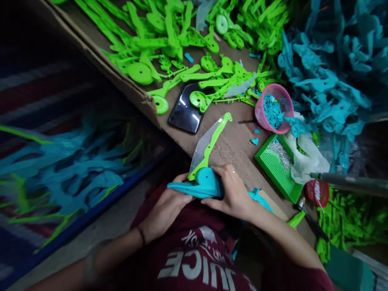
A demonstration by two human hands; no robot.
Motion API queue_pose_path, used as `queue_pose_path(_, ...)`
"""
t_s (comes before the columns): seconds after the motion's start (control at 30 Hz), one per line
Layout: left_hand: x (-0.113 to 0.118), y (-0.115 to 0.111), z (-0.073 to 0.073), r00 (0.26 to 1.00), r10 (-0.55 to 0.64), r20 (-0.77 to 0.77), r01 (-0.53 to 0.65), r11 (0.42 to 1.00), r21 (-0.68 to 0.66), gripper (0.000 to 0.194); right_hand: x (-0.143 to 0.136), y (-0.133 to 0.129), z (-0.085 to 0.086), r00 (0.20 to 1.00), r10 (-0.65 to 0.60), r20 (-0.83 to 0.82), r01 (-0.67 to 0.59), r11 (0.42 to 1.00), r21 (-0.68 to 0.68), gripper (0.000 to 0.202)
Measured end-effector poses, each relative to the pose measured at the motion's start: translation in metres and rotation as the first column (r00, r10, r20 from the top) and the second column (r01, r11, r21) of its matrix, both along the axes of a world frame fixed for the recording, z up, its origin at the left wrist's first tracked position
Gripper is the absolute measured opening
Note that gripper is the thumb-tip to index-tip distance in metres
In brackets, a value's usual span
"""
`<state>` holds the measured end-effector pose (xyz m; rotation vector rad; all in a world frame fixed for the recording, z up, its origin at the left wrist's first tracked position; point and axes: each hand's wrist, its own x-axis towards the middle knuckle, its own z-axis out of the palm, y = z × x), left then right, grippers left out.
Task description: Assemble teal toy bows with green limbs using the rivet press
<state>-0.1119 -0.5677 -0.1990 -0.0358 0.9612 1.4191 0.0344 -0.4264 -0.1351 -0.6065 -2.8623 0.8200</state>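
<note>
Between my two hands, close to my body at the table's front edge, is a blue plastic part (209, 182) with a round end. A green plastic arm with a clear blade (201, 152) sticks out from behind it, pointing away from me. My left hand (168, 206) supports the blue part from the left, its fingers partly under it. My right hand (235, 194) grips the round end, thumb at the near side and fingers on the far side.
A phone (185, 111) lies on the brown table (236, 145) near green parts (169, 40). To the right are a pink basket (259, 111), a green tray (274, 173), a red basket (324, 193) and piled blue parts (330, 89). More blue parts (75, 161) lie at lower left.
</note>
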Motion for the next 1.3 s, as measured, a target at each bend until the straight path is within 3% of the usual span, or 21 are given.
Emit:
queue_pose_path(0.1,-0.009,-0.008,-0.012,0.984,-0.023,-0.179,0.036,0.997,0.071,0.037,-0.001,-0.004,0.005,1.000,0.014,-0.024,-0.014,1.000,-0.005,0.061)
queue_pose_path(0.27,-0.026,-0.009,-0.020,0.857,-0.158,-0.490,0.284,0.939,0.195,0.019,0.000,-0.006,0.013,0.998,0.008,-0.065,-0.009,1.000,-0.009,0.063)
queue_pose_path(0.5,-0.042,0.008,-0.019,0.635,-0.014,-0.772,0.430,0.837,0.338,0.018,-0.002,0.003,0.007,0.999,0.035,-0.032,-0.038,0.993,-0.108,0.065)
queue_pose_path(0.6,-0.043,0.012,-0.025,0.597,0.030,-0.802,0.405,0.851,0.334,0.016,-0.005,0.006,0.002,0.999,0.032,-0.011,-0.033,0.991,-0.131,0.063)
queue_pose_path(0.73,-0.038,0.009,-0.030,0.615,-0.026,-0.788,0.255,0.952,0.167,0.021,-0.005,0.011,-0.003,0.999,0.034,0.018,-0.031,0.987,-0.155,0.065)
queue_pose_path(0.97,-0.039,0.015,-0.012,0.600,-0.178,-0.780,0.258,0.966,-0.022,0.018,-0.007,0.022,-0.012,0.993,0.067,0.101,-0.047,0.982,-0.185,0.073)
queue_pose_path(1.1,-0.031,0.020,-0.011,0.627,-0.273,-0.729,0.197,0.962,-0.191,0.028,-0.003,0.046,0.013,0.996,-0.031,0.084,0.041,0.991,-0.127,0.065)
queue_pose_path(1.2,-0.027,0.023,-0.020,0.767,-0.247,-0.592,0.160,0.968,-0.195,0.031,0.023,0.048,0.044,0.973,-0.228,-0.049,0.230,0.971,0.061,0.032)
queue_pose_path(1.3,-0.027,0.028,-0.017,0.888,-0.190,-0.418,0.116,0.974,-0.196,0.021,0.075,0.025,0.066,0.935,-0.292,-0.200,0.332,0.918,0.216,0.013)
